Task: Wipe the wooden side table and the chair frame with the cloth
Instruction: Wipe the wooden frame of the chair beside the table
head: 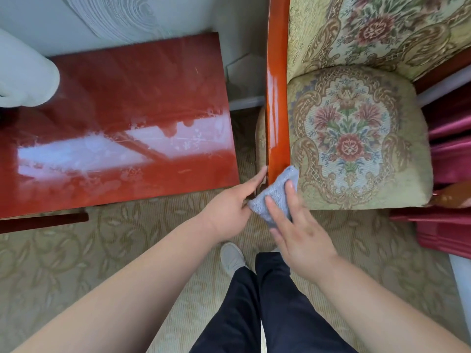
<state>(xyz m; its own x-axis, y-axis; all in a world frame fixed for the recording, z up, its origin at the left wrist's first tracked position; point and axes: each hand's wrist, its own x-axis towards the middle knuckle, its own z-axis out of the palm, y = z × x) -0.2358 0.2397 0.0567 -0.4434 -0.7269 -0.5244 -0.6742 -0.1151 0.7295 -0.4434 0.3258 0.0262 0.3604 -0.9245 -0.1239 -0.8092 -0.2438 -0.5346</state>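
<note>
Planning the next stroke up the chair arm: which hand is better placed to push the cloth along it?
Right. The right hand lies with straight fingers flat on the cloth at the chair arm near end; the left hand only holds the cloth's corner, beside the arm.

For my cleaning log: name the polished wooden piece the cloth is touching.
The narrow chair armrest: the cloth covers its front end. The wide side table lies apart.

The glossy red-brown side table (pixel 114 85) stands left of the chair frame (pixel 277 98), apart from it. A blue-grey cloth (pixel 276 197) wraps the near end of the frame's polished orange wood.
</note>
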